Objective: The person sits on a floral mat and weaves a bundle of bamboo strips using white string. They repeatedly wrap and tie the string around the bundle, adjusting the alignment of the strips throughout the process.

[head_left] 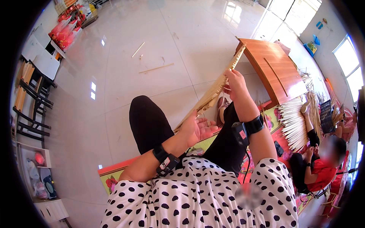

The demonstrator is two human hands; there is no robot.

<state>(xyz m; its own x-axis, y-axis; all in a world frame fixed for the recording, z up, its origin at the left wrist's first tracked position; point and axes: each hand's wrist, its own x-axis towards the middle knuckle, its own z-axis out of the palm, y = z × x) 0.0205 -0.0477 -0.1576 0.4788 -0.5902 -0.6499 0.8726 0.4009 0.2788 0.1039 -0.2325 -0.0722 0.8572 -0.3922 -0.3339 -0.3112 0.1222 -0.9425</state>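
I hold a long flat bundle of pale thin sticks [216,90] slanting up and away over my lap. My left hand [195,128] supports its near end, palm up, fingers curled under the sticks. My right hand [235,81] pinches the sticks farther up, near the far end. Both wrists carry black bands with small devices. My black-trousered knee [146,117] is raised below the bundle.
A low wooden table [273,70] stands ahead on the right. A fanned pile of white sticks [294,123] lies by it. A person in red [319,167] sits at my right. Loose sticks [156,68] lie on the tiled floor. Shelves [32,95] line the left wall.
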